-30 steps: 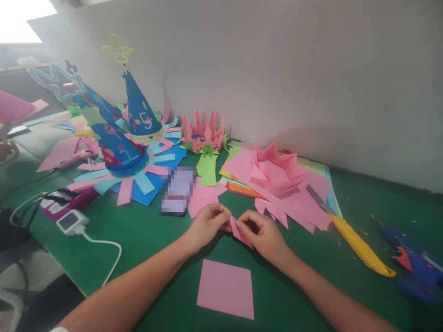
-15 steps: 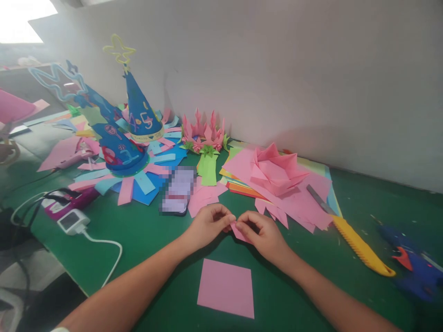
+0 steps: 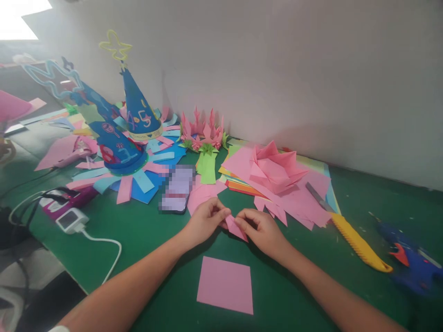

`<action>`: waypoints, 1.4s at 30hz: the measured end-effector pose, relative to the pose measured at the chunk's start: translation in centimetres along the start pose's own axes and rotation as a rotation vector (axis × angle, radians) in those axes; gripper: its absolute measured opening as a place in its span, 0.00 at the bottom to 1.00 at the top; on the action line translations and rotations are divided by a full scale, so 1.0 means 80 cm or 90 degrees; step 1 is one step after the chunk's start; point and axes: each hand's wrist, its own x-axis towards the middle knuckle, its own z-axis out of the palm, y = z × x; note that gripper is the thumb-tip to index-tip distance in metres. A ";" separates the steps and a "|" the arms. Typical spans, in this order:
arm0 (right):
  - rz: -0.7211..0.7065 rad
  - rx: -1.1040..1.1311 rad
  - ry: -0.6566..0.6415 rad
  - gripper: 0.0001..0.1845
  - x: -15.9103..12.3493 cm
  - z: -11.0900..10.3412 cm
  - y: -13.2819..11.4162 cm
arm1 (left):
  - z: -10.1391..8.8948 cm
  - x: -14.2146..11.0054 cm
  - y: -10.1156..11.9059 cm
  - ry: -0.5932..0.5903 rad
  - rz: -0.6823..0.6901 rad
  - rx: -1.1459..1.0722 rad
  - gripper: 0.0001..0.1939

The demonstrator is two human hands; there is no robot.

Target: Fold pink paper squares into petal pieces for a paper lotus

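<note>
Between my two hands is a small folded piece of pink paper (image 3: 236, 229). My left hand (image 3: 208, 219) pinches its upper left end between thumb and finger. My right hand (image 3: 260, 229) grips its right edge, thumb on top. Part of the paper is hidden behind the fingers. Nearer to me, a flat pink paper square (image 3: 225, 285) lies on the green table (image 3: 152, 299). Just beyond my hands are pink paper scraps (image 3: 272, 210) and a phone (image 3: 178, 189) with a blurred screen.
Blue cone hats (image 3: 138, 103) stand at the back left, near a pink paper crown (image 3: 204, 131). A pink paper flower (image 3: 275, 167) rests on stacked coloured sheets. At right lie a yellow utility knife (image 3: 360, 242) and a blue glue gun (image 3: 411, 258). A white charger (image 3: 72, 220) sits left.
My hands have moved slightly apart, showing more of the folded pink paper between them. The view has shifted a little; the pink square stays on the table.
</note>
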 end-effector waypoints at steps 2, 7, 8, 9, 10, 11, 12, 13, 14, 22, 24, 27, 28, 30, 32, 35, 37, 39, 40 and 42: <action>-0.002 0.000 -0.001 0.15 -0.001 0.000 0.000 | -0.001 -0.001 0.002 -0.014 -0.001 0.027 0.19; 0.005 0.014 -0.006 0.16 -0.003 0.002 -0.001 | -0.006 -0.004 0.003 -0.106 -0.015 0.140 0.16; 0.005 0.017 -0.009 0.16 -0.003 0.002 -0.001 | -0.007 -0.004 0.003 -0.115 -0.029 0.139 0.16; 0.003 0.021 -0.011 0.17 -0.003 0.002 0.000 | -0.007 -0.004 0.003 -0.116 -0.040 0.129 0.16; -0.001 0.028 -0.015 0.16 -0.003 0.002 0.000 | -0.007 -0.004 0.004 -0.109 -0.048 0.113 0.16; -0.004 0.036 -0.019 0.16 -0.002 0.001 0.001 | -0.006 -0.003 0.004 -0.098 -0.052 0.097 0.16; -0.006 0.043 -0.019 0.16 -0.002 0.001 0.002 | -0.006 -0.003 0.004 -0.083 -0.055 0.084 0.17; -0.007 0.048 -0.016 0.16 -0.002 0.000 0.002 | -0.005 -0.002 0.005 -0.069 -0.057 0.071 0.18; -0.008 0.050 -0.012 0.15 -0.002 0.000 0.002 | -0.005 -0.002 0.006 -0.057 -0.060 0.062 0.18; -0.021 0.013 -0.026 0.13 -0.003 -0.003 -0.002 | -0.006 -0.005 0.005 -0.147 -0.068 0.095 0.08; -0.021 -0.001 -0.045 0.13 -0.003 -0.004 -0.002 | -0.006 -0.006 0.004 -0.162 -0.026 0.145 0.04; -0.021 -0.010 -0.061 0.13 -0.003 -0.004 -0.001 | -0.007 -0.007 0.004 -0.163 0.017 0.224 0.02; -0.018 -0.006 -0.065 0.13 -0.003 -0.004 -0.001 | -0.007 -0.008 0.005 -0.163 0.023 0.235 0.03; -0.004 0.019 -0.070 0.14 -0.002 -0.004 0.000 | -0.007 -0.007 0.007 -0.165 0.028 0.219 0.03; 0.012 0.075 -0.066 0.17 -0.001 -0.005 0.001 | -0.008 -0.006 0.008 -0.150 0.029 0.175 0.02; 0.048 0.172 -0.053 0.21 0.000 -0.008 0.000 | -0.007 -0.003 0.007 -0.091 0.009 0.097 0.05; 0.075 0.209 -0.042 0.21 0.001 -0.009 -0.001 | -0.006 -0.001 0.006 -0.057 -0.017 0.058 0.08; 0.089 0.227 -0.028 0.21 0.001 -0.010 -0.002 | -0.005 -0.001 0.004 -0.047 -0.038 0.031 0.11; 0.091 0.235 -0.022 0.20 0.001 -0.010 -0.003 | -0.005 -0.001 0.004 -0.052 -0.044 0.024 0.12; 0.091 0.245 -0.010 0.20 0.002 -0.011 -0.003 | -0.004 -0.002 0.003 -0.075 -0.050 0.015 0.13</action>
